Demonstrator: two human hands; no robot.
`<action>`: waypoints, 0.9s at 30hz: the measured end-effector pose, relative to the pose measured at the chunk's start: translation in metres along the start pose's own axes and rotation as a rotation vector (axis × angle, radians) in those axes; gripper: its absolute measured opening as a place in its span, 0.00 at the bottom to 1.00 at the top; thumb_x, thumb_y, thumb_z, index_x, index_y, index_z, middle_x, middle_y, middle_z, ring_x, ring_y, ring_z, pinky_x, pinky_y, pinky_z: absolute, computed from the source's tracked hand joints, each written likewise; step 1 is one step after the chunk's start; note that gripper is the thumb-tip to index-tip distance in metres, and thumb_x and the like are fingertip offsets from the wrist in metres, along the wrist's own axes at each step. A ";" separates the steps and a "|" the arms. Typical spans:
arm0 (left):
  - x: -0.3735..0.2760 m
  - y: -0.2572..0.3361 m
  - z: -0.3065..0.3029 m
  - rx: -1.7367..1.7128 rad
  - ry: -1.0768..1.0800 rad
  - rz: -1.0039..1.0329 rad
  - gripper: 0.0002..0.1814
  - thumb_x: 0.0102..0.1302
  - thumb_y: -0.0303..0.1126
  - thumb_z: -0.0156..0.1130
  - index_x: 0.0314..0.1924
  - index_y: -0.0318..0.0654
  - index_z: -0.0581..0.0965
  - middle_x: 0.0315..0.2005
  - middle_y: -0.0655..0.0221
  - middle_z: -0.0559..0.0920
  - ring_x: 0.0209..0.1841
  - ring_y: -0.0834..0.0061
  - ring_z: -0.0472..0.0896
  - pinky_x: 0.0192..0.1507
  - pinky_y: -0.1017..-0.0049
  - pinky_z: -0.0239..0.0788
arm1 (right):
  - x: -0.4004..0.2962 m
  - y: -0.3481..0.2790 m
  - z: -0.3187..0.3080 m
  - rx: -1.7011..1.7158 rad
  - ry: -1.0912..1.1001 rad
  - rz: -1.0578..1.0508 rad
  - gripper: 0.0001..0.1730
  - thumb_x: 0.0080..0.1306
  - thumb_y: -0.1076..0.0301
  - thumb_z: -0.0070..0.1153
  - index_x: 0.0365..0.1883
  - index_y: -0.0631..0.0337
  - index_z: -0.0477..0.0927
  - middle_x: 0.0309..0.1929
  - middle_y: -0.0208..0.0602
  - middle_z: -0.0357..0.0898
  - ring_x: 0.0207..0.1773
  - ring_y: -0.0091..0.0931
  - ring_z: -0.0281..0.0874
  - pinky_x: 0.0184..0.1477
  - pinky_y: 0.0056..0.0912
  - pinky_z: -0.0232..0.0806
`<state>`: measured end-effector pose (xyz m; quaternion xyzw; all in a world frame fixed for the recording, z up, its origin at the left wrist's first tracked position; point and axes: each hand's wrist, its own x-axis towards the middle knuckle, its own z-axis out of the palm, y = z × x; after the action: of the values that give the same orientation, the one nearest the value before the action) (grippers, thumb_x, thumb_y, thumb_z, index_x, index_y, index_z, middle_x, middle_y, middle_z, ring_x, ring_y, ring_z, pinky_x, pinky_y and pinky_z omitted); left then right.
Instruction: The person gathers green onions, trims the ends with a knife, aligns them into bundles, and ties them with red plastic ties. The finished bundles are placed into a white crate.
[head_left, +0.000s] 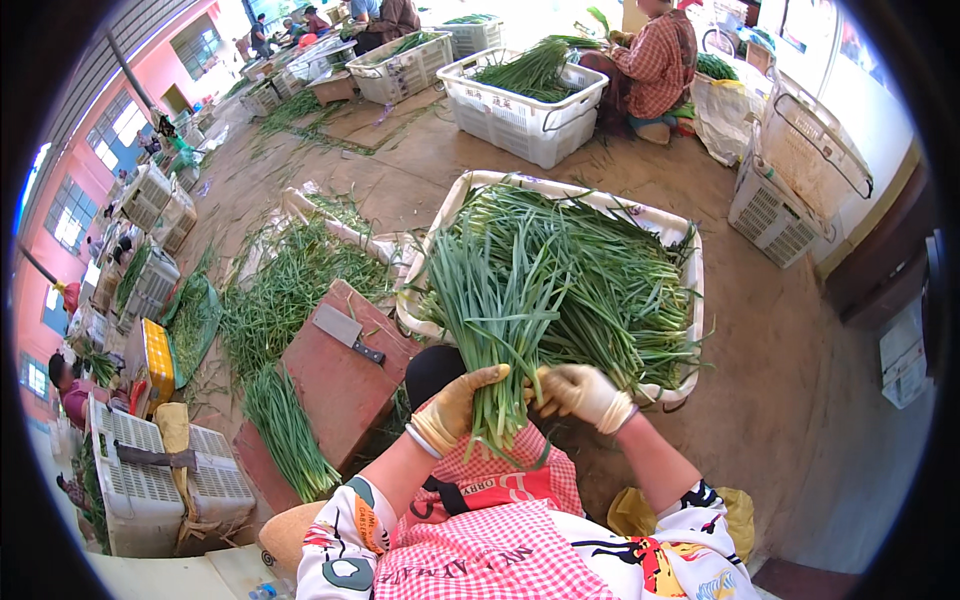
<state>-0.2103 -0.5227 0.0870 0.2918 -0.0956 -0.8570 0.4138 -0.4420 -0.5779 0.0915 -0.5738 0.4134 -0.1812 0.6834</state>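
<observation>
My left hand (461, 405), in a stained work glove, grips a bunch of long flat-leaved greens (491, 315), which look like garlic chives, near the pale stalk ends. The leaves point away from me, over the near left part of a white plastic crate (699, 300). At the bunch's right side, my right hand (585, 397), also gloved, pinches a stalk with bent fingers. More greens (600, 277) lie packed in the crate in bundles. To the left a cleaver (347, 332) with a black handle rests on a red board (337, 375).
A bundle of greens (289, 427) lies beside the board. Loose leaves (300, 285) are heaped on the floor beyond. Ahead, a person (660, 60) sits by another crate (517, 127). Stacked crates stand at right (795, 172) and lower left (142, 480).
</observation>
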 end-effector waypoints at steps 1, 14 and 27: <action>0.000 -0.001 -0.001 0.026 -0.040 -0.003 0.21 0.70 0.41 0.59 0.52 0.28 0.78 0.41 0.56 0.86 0.41 0.63 0.86 0.48 0.65 0.80 | -0.002 -0.009 0.015 -0.009 -0.064 0.083 0.19 0.75 0.54 0.52 0.39 0.63 0.81 0.29 0.29 0.83 0.30 0.19 0.82 0.30 0.20 0.69; -0.081 0.006 -0.016 -0.113 -0.154 0.137 0.30 0.70 0.39 0.57 0.67 0.30 0.66 0.52 0.50 0.82 0.52 0.61 0.84 0.54 0.61 0.78 | -0.006 -0.003 0.073 -0.021 -0.649 0.174 0.27 0.75 0.49 0.49 0.54 0.67 0.79 0.42 0.40 0.86 0.40 0.26 0.85 0.41 0.27 0.77; -0.197 0.009 -0.058 0.514 0.051 0.240 0.33 0.59 0.32 0.69 0.63 0.31 0.69 0.52 0.56 0.81 0.53 0.62 0.82 0.57 0.63 0.75 | 0.130 -0.077 0.189 0.368 -0.612 -0.334 0.25 0.67 0.62 0.63 0.60 0.61 0.73 0.50 0.38 0.83 0.47 0.31 0.83 0.50 0.39 0.77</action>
<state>-0.0753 -0.3735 0.1266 0.3952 -0.3332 -0.7419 0.4271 -0.2014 -0.5733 0.1170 -0.5286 0.0520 -0.1814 0.8277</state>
